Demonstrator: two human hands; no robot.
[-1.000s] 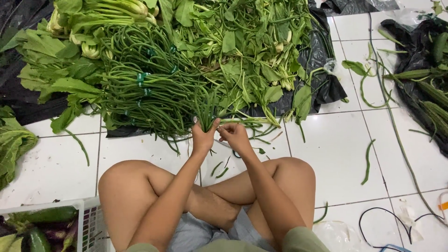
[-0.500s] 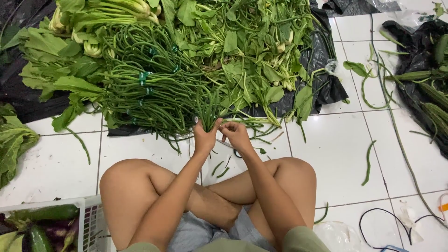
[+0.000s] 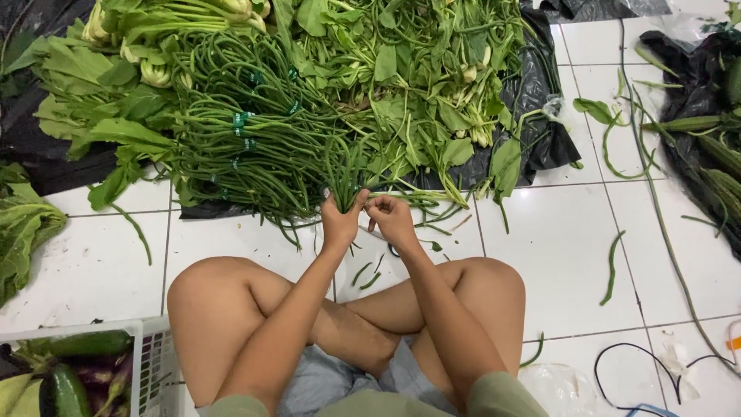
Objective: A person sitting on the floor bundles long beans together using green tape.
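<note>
I sit cross-legged on a white tiled floor (image 3: 556,247). My left hand (image 3: 341,222) grips the ends of a bunch of long green beans (image 3: 340,166) that reaches up into a big pile of bundled long beans (image 3: 247,123). Beside it, my right hand (image 3: 392,218) pinches a single thin bean strand (image 3: 421,198) that runs off to the right. The two hands nearly touch. Small cut bean pieces (image 3: 367,274) lie on the tile between my knees.
Leafy greens (image 3: 417,85) lie on black plastic sheeting (image 3: 532,100) behind the beans. More greens (image 3: 19,232) sit at the left. A white crate with cucumbers and eggplant (image 3: 69,371) stands at bottom left. Loose beans (image 3: 611,266) and cables (image 3: 648,363) lie at the right.
Both hands stay at the bean ends with only slight finger shifts. The view has tilted a little upward.
</note>
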